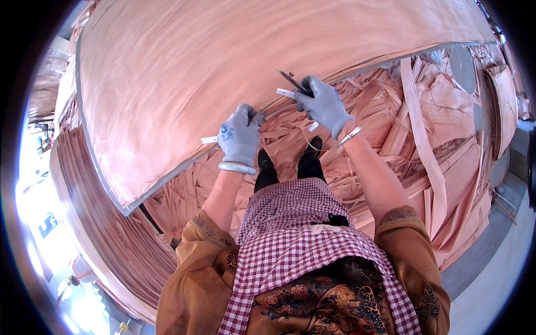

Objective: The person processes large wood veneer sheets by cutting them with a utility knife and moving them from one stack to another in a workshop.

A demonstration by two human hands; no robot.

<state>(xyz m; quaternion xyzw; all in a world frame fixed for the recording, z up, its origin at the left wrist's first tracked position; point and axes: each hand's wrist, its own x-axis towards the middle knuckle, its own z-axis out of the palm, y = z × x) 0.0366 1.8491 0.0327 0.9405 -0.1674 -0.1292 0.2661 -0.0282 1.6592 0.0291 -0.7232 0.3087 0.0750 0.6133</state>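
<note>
My left hand (240, 134), in a grey glove, is closed near the front edge of a large pinkish wood veneer sheet (223, 72). A short white strip (209, 139) pokes out beside its fingers, apparently held there. My right hand (324, 105), gloved in grey too, is wrapped round a slim dark metal tool (292, 80) with a pointed tip, over the sheet's edge; whether it is a knife or scissors I cannot make out. Another white strip (285, 92) sticks out from the same hand, just below the tool. The fingertips of both hands are partly hidden.
Torn veneer scraps (357, 123) lie in a thick litter around my shoes (266, 161). A long pale veneer strip (424, 134) runs across them on the right. At the left stands a tall stack of veneer sheets (106, 206).
</note>
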